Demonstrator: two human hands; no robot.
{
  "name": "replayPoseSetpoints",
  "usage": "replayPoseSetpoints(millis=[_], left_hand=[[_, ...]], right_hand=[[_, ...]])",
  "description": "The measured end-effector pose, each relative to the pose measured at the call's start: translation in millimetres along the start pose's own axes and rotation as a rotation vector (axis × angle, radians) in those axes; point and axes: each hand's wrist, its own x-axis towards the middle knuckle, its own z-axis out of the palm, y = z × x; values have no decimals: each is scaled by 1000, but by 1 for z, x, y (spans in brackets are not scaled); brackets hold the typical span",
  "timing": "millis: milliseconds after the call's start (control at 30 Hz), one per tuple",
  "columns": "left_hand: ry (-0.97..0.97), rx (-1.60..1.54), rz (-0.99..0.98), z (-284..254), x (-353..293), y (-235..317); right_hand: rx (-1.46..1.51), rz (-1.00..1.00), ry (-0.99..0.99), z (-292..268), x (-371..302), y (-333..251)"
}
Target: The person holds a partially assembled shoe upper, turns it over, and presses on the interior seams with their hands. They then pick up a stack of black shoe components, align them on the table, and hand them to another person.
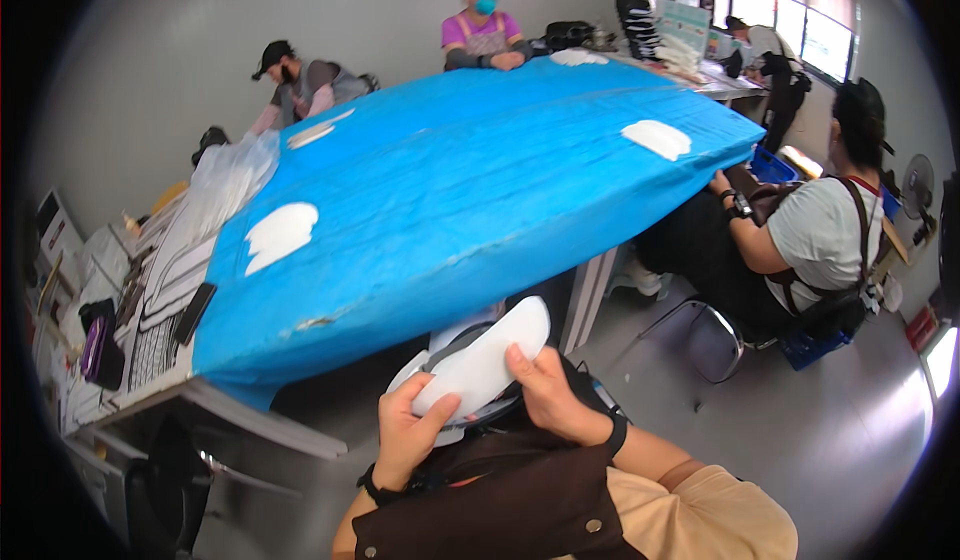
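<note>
A white insole-shaped piece (487,358) is held up over my lap, tilted with its upper end toward the right. My left hand (412,422) grips its lower left end, thumb on top and fingers underneath. My right hand (550,392) pinches its right edge, thumb on the upper face. Beneath it, close to my left fingers, further white pieces (402,372) and a dark rounded thing show in part; what the dark thing is, I cannot tell.
A large table with a blue cover (450,190) stands ahead, bearing several white piles (281,235). Clear plastic bags (235,175) and a black phone-like slab (194,312) lie at left. Co-workers sit around it, one at right (810,230) beside a metal-legged chair (715,345).
</note>
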Motion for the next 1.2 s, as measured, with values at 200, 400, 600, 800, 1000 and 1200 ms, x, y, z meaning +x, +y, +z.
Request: replayPoseSetpoints(millis=[200, 400, 600, 800, 1000, 1200], left_hand=[[-32, 96, 80, 3, 0, -3], [-349, 459, 509, 7, 3, -4], [-294, 734, 920, 21, -6, -4], [-40, 681, 719, 27, -8, -8], [-143, 489, 634, 18, -6, 0], [228, 637, 531, 8, 2, -4]], right_hand=[[51, -84, 135, -3, 10, -13], [364, 278, -126, -18, 15, -7], [193, 703, -305, -19, 11, -2], [394, 939, -429, -9, 10, -12], [443, 895, -424, -14, 7, 6], [-185, 94, -212, 0, 8, 21]])
